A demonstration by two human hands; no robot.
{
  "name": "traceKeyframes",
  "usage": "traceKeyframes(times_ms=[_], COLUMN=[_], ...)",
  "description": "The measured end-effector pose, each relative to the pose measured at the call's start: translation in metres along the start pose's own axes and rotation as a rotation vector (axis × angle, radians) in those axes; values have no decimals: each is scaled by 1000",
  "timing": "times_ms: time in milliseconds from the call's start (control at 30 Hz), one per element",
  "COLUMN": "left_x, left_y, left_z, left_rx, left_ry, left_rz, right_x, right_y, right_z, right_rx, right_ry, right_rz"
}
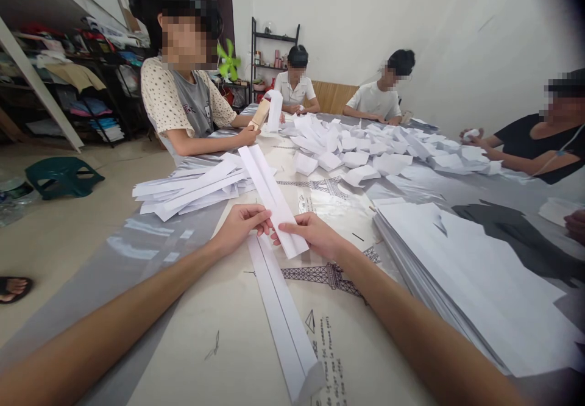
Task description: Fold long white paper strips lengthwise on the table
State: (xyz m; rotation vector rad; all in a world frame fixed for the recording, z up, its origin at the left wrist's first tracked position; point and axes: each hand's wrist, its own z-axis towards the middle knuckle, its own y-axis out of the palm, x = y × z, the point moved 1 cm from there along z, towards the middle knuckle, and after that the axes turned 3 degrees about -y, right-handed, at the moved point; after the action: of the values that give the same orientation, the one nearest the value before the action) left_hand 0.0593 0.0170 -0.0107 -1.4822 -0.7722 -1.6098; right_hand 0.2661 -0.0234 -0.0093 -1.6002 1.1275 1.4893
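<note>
A folded white paper strip (273,202) is held slantwise above the table between my two hands. My left hand (242,226) pinches its left edge with thumb and fingers. On the strip's lower right part, my right hand (315,233) presses its thumb on top, with fingers partly hidden beneath. Below them, a longer paper strip (286,320) with a dark line along its length lies on the printed table cover (205,357), its near end curled up. To the left of my hands, a pile of folded paper strips (192,188) rests on the table.
At right stands a thick stack of white paper sheets (475,272). Many folded paper pieces (356,144) cover the far table. A co-worker (192,107) at left holds paper and a wooden-looking piece (260,113); several others sit around. A green stool (64,174) stands on the floor.
</note>
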Motion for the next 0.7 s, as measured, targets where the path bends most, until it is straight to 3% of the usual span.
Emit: traceKeyframes(times_ms=[333, 700], left_x=[1, 1], left_y=[1, 3], left_z=[-1, -2], left_rx=[-8, -6], left_ry=[2, 1], left_rz=[15, 35], right_x=[3, 1], right_y=[4, 7], right_z=[3, 3], right_rx=[73, 103], right_ry=[-38, -28], right_rz=[-134, -130])
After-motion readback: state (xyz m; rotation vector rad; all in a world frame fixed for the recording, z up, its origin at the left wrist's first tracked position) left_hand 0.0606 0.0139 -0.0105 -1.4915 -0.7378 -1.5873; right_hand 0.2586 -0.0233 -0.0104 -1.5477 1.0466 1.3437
